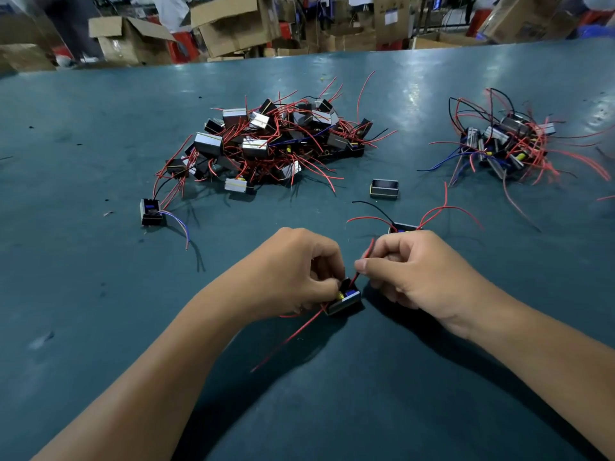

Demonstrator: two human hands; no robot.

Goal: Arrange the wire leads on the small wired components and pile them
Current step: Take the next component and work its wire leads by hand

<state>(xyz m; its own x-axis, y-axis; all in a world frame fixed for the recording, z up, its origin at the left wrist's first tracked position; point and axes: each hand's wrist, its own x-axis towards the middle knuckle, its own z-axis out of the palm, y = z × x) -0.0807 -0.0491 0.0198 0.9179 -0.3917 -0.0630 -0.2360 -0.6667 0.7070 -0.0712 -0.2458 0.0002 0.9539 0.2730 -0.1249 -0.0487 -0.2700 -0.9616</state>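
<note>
left hand (299, 274) holds component (344, 299); right hand (409, 271) pinches red lead (366, 254).

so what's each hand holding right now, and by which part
Left hand grips the component by its body; right hand pinches its red lead partway along.

Glossy table (100, 294) (cardboard boxes (133, 38))

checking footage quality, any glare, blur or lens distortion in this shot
Head view: overhead light throws pale glare streaks on the green table beyond the big pile; the cardboard boxes behind are soft and blurred; the wide lens bows the table's far edge; both hands, left hand and right hand, and the held component are sharp, casting dark soft shadows.
</note>
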